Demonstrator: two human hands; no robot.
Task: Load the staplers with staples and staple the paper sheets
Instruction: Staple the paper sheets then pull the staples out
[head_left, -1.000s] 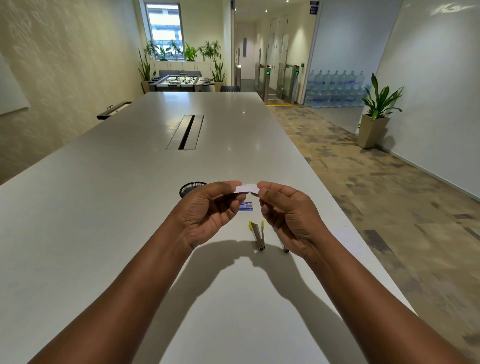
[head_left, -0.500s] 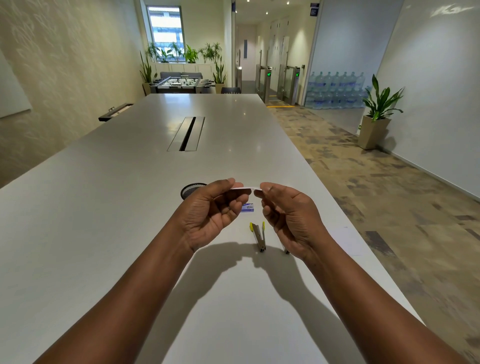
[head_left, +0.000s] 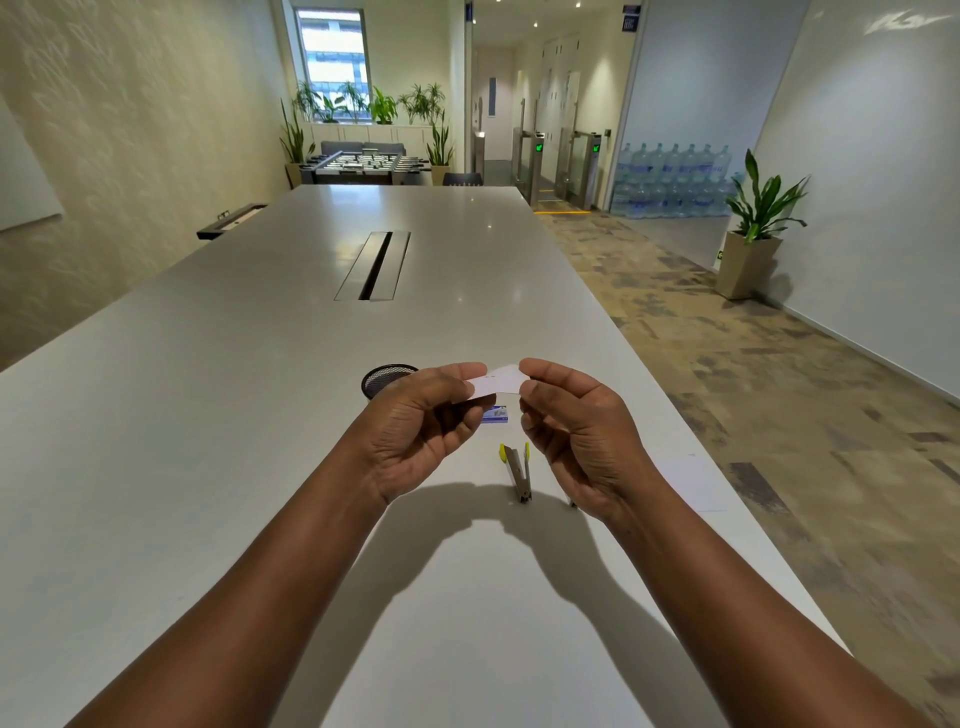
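Both my hands hold a small white paper slip (head_left: 496, 384) above the table, pinched between thumb and fingers at either end. My left hand (head_left: 421, 431) grips its left end and my right hand (head_left: 576, 436) its right end. Below them a metal stapler with yellow tips (head_left: 517, 470) lies opened on the white table (head_left: 208, 415). A second stapler (head_left: 571, 501) is mostly hidden under my right hand. A small blue staple box (head_left: 496, 414) lies behind the slip. White paper sheets (head_left: 696, 480) rest near the table's right edge.
A black mesh cup (head_left: 387, 378) stands just behind my left hand. A cable slot (head_left: 376, 265) runs along the table's middle. The table's right edge drops to a patterned floor, with a potted plant (head_left: 753, 234) and water bottles (head_left: 670, 182) beyond.
The paper slip lay flat and edge-on half a second ago; now it is tilted up so its face shows. Both hands stay in nearly the same place.
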